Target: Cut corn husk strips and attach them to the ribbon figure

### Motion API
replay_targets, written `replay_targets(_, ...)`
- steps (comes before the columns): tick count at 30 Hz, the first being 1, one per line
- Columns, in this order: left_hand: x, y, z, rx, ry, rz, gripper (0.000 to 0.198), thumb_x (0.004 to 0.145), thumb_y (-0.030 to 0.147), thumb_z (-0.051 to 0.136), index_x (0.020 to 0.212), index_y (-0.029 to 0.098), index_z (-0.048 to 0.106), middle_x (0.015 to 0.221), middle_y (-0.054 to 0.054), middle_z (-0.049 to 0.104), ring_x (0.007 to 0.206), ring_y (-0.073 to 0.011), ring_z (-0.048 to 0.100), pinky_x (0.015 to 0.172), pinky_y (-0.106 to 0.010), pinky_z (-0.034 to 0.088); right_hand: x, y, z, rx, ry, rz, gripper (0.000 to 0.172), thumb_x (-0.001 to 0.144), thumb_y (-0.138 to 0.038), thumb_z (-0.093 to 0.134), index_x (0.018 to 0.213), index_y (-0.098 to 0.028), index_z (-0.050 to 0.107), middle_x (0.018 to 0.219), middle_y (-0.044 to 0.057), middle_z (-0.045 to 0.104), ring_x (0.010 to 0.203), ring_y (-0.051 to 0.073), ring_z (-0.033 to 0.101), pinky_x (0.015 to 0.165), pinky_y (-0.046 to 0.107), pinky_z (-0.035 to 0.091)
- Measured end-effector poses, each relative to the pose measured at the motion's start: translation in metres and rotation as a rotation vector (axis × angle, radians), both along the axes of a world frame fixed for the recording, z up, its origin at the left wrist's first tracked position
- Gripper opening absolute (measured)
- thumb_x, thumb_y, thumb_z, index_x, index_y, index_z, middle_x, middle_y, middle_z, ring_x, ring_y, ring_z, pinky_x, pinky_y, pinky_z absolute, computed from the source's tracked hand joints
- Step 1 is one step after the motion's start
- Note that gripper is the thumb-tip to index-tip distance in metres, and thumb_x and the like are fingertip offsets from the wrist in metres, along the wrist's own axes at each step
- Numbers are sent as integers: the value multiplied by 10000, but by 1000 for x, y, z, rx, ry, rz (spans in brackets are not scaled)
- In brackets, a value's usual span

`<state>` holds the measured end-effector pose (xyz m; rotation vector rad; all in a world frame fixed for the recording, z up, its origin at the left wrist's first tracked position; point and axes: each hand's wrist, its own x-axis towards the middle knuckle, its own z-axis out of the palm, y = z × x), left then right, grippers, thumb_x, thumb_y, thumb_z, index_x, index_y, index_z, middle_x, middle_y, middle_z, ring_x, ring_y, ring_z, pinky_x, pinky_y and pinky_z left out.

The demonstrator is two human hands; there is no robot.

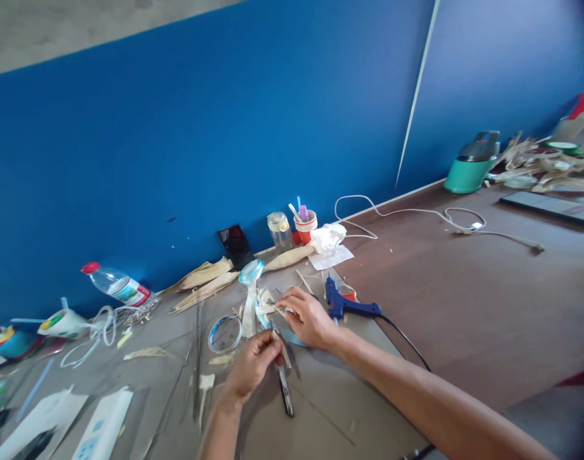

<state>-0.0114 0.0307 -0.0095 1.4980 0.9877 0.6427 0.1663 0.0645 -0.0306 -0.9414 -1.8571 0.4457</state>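
Observation:
My left hand [252, 365] is closed in a pinch on a thin pale strip of dried husk [281, 348] over the grey mat [321, 409]. My right hand [307, 315] lies just beyond it, fingers curled and pressing down on a small bundle of pale husk strips [268, 308]. A black pen-like tool [286, 397] lies on the mat just below my left hand. A blue glue gun [345, 305] rests right of my right hand, its black cord trailing off to the right.
A clear tape roll [225, 333] and a glass-like stem [250, 281] sit left of the hands. Corn husks [206, 281], a plastic bottle [117, 285], a jar [279, 230], an orange cup [305, 225], a phone [235, 245], a white cable [416, 214] and a teal container [470, 165] lie beyond on the table.

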Motion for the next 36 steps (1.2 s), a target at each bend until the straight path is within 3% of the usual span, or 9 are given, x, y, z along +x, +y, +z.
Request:
replay_targets(4, -2, 2, -5, -36, -51, 31, 257, 852, 366, 522, 689, 169, 549, 632, 12, 517, 626, -125, 474, 632, -237, 382, 1, -3, 0, -43, -42, 233, 540, 659, 40, 433, 1149, -135, 576, 1166, 134, 569, 1091, 192, 555, 919, 303, 451)
replay_targets(8, -2, 2, -8, -62, -81, 37, 262, 840, 381, 537, 697, 162, 547, 624, 12, 528, 594, -116, 469, 608, -238, 385, -5, -6, 1, -138, -85, 290, 515, 674, 7, 488, 1160, -134, 578, 1034, 91, 671, 951, 190, 623, 851, 286, 474)
replay_targets(11, 0, 0, -5, -66, -80, 1, 291, 830, 401, 544, 668, 158, 538, 603, 12, 527, 565, -111, 465, 583, -238, 384, -8, -5, 1, -159, -79, 238, 307, 735, -30, 503, 964, -161, 661, 849, 47, 692, 774, 156, 636, 725, 238, 475)
replay_targets(15, -1, -1, -1, -67, -81, 2, 299, 808, 405, 567, 650, 152, 549, 598, 5, 540, 565, -112, 479, 582, -239, 391, -4, 0, 0, -130, -82, 139, 224, 764, -38, 496, 815, -175, 666, 784, 35, 668, 743, 145, 616, 694, 221, 455)
replay_targets(18, -3, 0, 0, -83, -131, 81, 274, 784, 396, 603, 669, 151, 562, 613, 2, 556, 555, -109, 490, 567, -233, 389, 5, 4, 0, -92, -131, -67, 232, 811, -101, 481, 967, -147, 646, 932, 104, 655, 854, 197, 608, 765, 298, 460)
replay_targets(22, -4, 4, -1, -48, -248, 325, 264, 760, 406, 633, 701, 153, 585, 640, 4, 557, 564, -102, 481, 566, -226, 393, 12, 0, 8, 5, -187, -248, 502, 796, -178, 529, 1283, -79, 459, 1332, 253, 419, 1131, 308, 490, 912, 466, 388)
replay_targets(27, -1, 9, -9, 46, -291, 503, 237, 765, 402, 630, 711, 172, 605, 674, -25, 577, 630, -137, 516, 604, -251, 421, 0, -23, 22, -165, -38, 160, 197, 871, -293, 520, 967, -152, 617, 881, 73, 643, 809, 175, 589, 743, 290, 437)
replay_targets(31, 6, 6, -13, 44, -231, 478, 256, 762, 438, 617, 747, 183, 630, 699, -34, 595, 647, -160, 537, 627, -274, 441, -15, -34, 20, -252, -18, 68, 98, 775, -209, 631, 694, -166, 599, 702, 13, 614, 701, 151, 556, 689, 268, 392)
replay_targets(36, 10, 2, -8, -40, -311, 465, 280, 714, 427, 678, 751, 157, 613, 670, 1, 577, 626, -125, 516, 607, -241, 421, -15, -29, 14, -354, 82, 22, 168, 762, -94, 568, 611, -166, 590, 599, -15, 582, 589, 108, 511, 562, 208, 349)
